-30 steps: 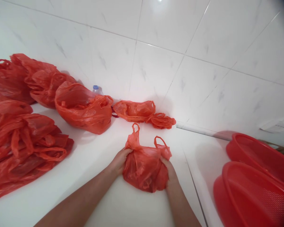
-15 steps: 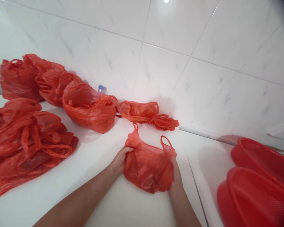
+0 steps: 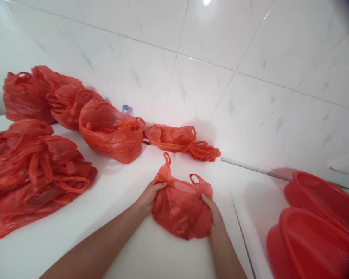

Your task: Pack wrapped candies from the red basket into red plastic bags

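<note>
A translucent red plastic bag [image 3: 182,211] is held up over the white table, its two loop handles standing at the top. My left hand [image 3: 151,195] grips its left side, thumb on the near face. On the right side my right hand [image 3: 213,211] is closed on the plastic, thumb showing in front and the other fingers hidden behind. Something darker shows faintly through the bag's lower part, too blurred to name.
A heap of crumpled red bags [image 3: 37,174] lies at left. Along the tiled wall stand a wide-mouthed red bag [image 3: 112,135], smaller red bags [image 3: 173,137] and a blue-capped bottle [image 3: 126,109]. Red plastic baskets [image 3: 314,236] are at right.
My right thumb has come round to the front of the bag. The bag's right handle has shifted left and slumped a little. The view has moved slightly.
</note>
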Tool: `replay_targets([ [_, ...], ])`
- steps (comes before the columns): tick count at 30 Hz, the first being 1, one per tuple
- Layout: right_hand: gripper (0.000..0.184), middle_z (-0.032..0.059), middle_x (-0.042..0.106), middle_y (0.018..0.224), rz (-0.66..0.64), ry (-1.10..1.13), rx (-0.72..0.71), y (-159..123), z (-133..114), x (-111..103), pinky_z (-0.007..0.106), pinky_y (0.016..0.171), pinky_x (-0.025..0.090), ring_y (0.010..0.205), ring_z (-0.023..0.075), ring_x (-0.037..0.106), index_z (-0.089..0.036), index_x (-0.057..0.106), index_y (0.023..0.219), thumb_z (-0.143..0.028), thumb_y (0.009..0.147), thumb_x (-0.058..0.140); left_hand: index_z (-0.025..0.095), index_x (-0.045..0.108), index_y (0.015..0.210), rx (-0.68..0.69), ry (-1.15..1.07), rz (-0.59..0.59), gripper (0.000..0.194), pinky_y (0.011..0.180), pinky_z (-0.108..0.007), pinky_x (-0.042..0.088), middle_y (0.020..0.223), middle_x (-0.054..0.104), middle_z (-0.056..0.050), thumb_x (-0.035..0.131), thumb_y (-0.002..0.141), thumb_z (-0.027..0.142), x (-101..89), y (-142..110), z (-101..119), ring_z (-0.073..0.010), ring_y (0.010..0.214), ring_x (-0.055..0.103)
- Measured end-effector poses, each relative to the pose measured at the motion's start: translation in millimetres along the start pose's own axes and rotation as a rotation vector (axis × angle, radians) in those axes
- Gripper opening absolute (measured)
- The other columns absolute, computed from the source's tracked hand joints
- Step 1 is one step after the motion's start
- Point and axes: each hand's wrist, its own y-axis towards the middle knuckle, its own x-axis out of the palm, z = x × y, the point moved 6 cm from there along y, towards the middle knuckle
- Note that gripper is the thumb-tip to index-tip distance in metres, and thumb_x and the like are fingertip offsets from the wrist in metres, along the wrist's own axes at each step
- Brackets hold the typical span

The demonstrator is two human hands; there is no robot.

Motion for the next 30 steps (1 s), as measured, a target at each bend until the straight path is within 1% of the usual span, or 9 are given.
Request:
replay_targets([
  [4,0.031,0.0076,0.069,0.102,0.034,0.104,0.103,9.6,6.7,-24.6,0.043,0.086,0.051,0.101,0.0273,0.062,-0.02,0.066,0.103,-0.032,0.075,0.068,0.01,0.062,0.096,-0.014,0.007,0.045,0.029,0.073,-0.036,0.055,0.081,0.071,-0.01,0.059,0.068,0.005,-6.1,3.9,-1.6,-0.0242,0.073,0.069],
  [8,0.027,0.0026,0.067,0.109,0.082,0.212,0.032,15.1,3.0,-36.3,0.039,0.091,0.05,0.106,0.0232,0.06,-0.023,0.066,0.103,-0.026,0.076,0.066,0.006,0.062,0.102,-0.063,-0.008,0.061,0.034,0.076,-0.037,0.055,0.085,0.07,-0.013,0.054,0.068,0.007,-10.2,7.7,-6.0,-0.0248,0.077,0.069],
  [10,0.026,0.0016,0.067,0.108,0.111,0.238,0.016,15.3,1.5,-37.1,0.037,0.092,0.049,0.105,0.0214,0.06,-0.023,0.066,0.102,-0.023,0.076,0.066,0.005,0.062,0.105,-0.086,-0.02,0.06,0.037,0.08,-0.037,0.054,0.091,0.07,-0.015,0.054,0.069,0.008,-9.4,8.0,-7.3,-0.0257,0.083,0.068],
  [12,0.018,-0.0005,0.069,0.1,0.097,0.256,0.013,14.7,0.2,-34.1,0.035,0.093,0.049,0.1,0.0195,0.062,-0.024,0.067,0.093,-0.021,0.075,0.066,0.005,0.062,0.106,-0.101,-0.031,0.058,0.039,0.081,-0.035,0.054,0.098,0.069,-0.016,0.053,0.068,0.008,-7.1,7.0,-7.4,-0.0255,0.087,0.068],
  [16,0.004,-0.003,0.067,0.083,0.049,0.229,0.039,12.8,0.3,-28.5,0.031,0.084,0.052,0.082,0.016,0.064,-0.023,0.065,0.074,-0.021,0.074,0.067,0.005,0.064,0.105,-0.116,-0.042,0.064,0.036,0.083,-0.035,0.054,0.103,0.069,-0.016,0.054,0.071,0.01,-2.7,4.0,-5.8,-0.0253,0.089,0.067],
  [20,0.008,-0.0019,0.064,0.075,0.025,0.176,0.06,11.2,1.8,-25.2,0.033,0.077,0.053,0.075,0.017,0.062,-0.022,0.062,0.07,-0.024,0.073,0.069,0.005,0.064,0.098,-0.123,-0.034,0.094,0.029,0.079,-0.036,0.055,0.094,0.071,-0.016,0.052,0.072,0.01,-3.3,3.8,-5.6,-0.0259,0.085,0.069],
  [25,0.022,-0.0021,0.061,0.072,-0.031,0.133,0.0,8.6,-1.4,-13.3,0.031,0.08,0.052,0.074,0.0154,0.061,-0.024,0.057,0.06,-0.033,0.073,0.071,0.01,0.06,0.085,-0.124,-0.015,0.168,0.017,0.068,-0.037,0.056,0.075,0.071,-0.013,0.051,0.07,0.009,-6.9,5.1,-8.1,-0.0259,0.072,0.07],
  [27,0.026,-0.0024,0.058,0.068,-0.04,0.114,-0.018,7.6,-2.1,-9.2,0.03,0.08,0.052,0.071,0.0142,0.06,-0.024,0.056,0.059,-0.038,0.074,0.071,0.013,0.059,0.081,-0.124,-0.012,0.17,0.014,0.066,-0.036,0.056,0.071,0.071,-0.01,0.053,0.069,0.008,-6.8,4.6,-8.4,-0.0247,0.069,0.069],
  [30,0.028,-0.0007,0.057,0.066,-0.074,0.149,0.015,5.7,-0.8,-3.9,0.03,0.077,0.052,0.07,0.0149,0.058,-0.023,0.056,0.059,-0.043,0.076,0.067,0.012,0.06,0.077,-0.135,-0.01,0.133,0.01,0.068,-0.036,0.055,0.07,0.07,-0.01,0.054,0.07,0.012,-6.7,2.4,-8.0,-0.0239,0.067,0.069],
])
